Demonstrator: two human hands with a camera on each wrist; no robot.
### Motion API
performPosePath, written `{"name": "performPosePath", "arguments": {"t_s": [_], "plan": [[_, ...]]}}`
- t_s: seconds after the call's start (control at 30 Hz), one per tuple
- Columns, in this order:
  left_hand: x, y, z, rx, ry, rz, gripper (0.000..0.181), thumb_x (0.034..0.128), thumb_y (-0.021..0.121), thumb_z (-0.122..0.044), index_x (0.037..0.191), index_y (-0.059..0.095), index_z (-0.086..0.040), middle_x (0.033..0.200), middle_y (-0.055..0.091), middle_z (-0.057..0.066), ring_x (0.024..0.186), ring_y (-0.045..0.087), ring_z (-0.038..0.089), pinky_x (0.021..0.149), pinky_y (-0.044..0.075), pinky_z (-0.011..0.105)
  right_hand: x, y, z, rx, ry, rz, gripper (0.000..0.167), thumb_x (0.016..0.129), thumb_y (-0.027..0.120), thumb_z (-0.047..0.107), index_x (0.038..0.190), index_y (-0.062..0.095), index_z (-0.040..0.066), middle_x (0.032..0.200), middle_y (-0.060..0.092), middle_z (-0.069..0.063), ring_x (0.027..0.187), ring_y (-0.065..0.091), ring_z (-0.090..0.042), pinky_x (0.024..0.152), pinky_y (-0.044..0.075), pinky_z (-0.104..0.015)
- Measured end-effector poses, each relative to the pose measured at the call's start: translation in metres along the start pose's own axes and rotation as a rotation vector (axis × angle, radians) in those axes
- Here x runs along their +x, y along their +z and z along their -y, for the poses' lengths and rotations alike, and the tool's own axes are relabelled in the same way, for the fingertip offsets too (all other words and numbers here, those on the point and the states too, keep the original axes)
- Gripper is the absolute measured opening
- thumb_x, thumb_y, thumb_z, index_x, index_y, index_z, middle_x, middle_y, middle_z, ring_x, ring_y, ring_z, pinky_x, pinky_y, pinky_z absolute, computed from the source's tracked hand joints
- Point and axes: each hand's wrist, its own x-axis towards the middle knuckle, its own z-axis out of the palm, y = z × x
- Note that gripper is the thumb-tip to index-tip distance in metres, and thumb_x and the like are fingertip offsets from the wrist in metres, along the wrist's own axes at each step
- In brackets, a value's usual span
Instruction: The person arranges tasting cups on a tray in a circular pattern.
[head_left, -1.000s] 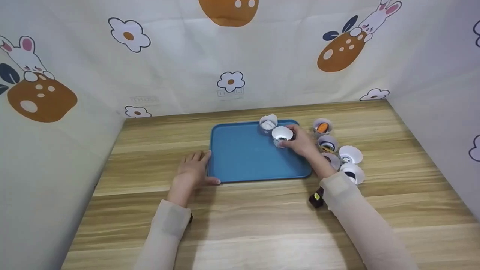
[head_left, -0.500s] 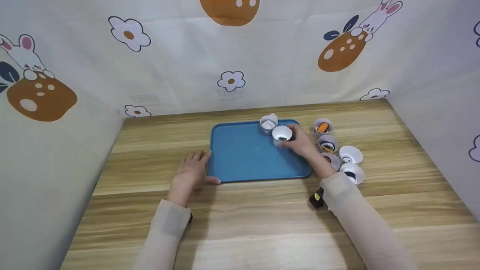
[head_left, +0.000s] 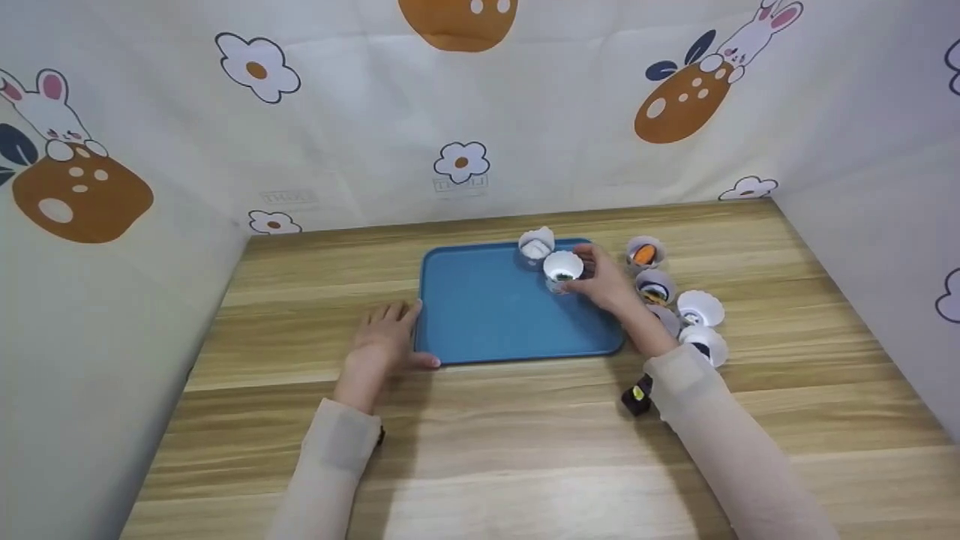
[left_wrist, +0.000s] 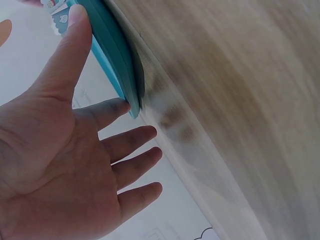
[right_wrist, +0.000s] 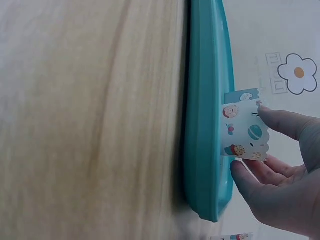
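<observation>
My left hand (head_left: 386, 341) lies at the left end of the blue tray (head_left: 487, 311), fingers extended, with thumb and index finger touching its rim. On the tray's right half stands a white scalloped paper cup (head_left: 562, 268) printed with small cakes, a dark green bit showing inside. My right hand (head_left: 606, 281) is spread loosely around this cup; in the right wrist view a gap shows between the lower fingertip and the cup (right_wrist: 244, 131). Just behind it, at the tray's back rim, is another paper cup (head_left: 535, 250) with white contents.
Several more paper cups stand on the wooden table right of the tray, one holding an orange and white piece (head_left: 643, 255), another a dark-banded piece (head_left: 655, 291). My right forearm partly covers some. A patterned cloth wall (head_left: 360, 150) rises behind the table.
My right hand's fingers have spread slightly away from the cup, and the forearm has shifted a little right. The cup, the tray and my left hand stay in place.
</observation>
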Motion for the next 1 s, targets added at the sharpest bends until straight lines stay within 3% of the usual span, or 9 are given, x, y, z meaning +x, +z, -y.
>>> {"name": "performPosePath", "arguments": {"t_s": [0.33, 1.0], "plan": [[0.0, 0.0, -0.001, -0.007, 0.002, -0.003, 0.103, 0.0842, 0.074, -0.054, 0.16, 0.02, -0.009, 0.164, 0.021, 0.022, 0.153, 0.019, 0.042, 0.125, 0.015, 0.058, -0.009, -0.011, 0.013, 0.035, 0.017, -0.049, 0.071, 0.089, 0.07, 0.001, 0.149, 0.033, -0.006, 0.155, 0.039, -0.024, 0.145, 0.038, -0.039, 0.12, 0.035, -0.048], [0.0, 0.001, 0.0, -0.017, 0.014, -0.006, 0.104, 0.0839, 0.074, -0.053, 0.16, 0.02, -0.008, 0.164, 0.02, 0.023, 0.153, 0.018, 0.041, 0.125, 0.014, 0.059, -0.031, -0.026, 0.029, 0.147, -0.074, -0.055, 0.066, 0.092, 0.066, 0.001, 0.148, 0.032, -0.006, 0.154, 0.039, -0.025, 0.146, 0.037, -0.039, 0.122, 0.032, -0.048]]}}
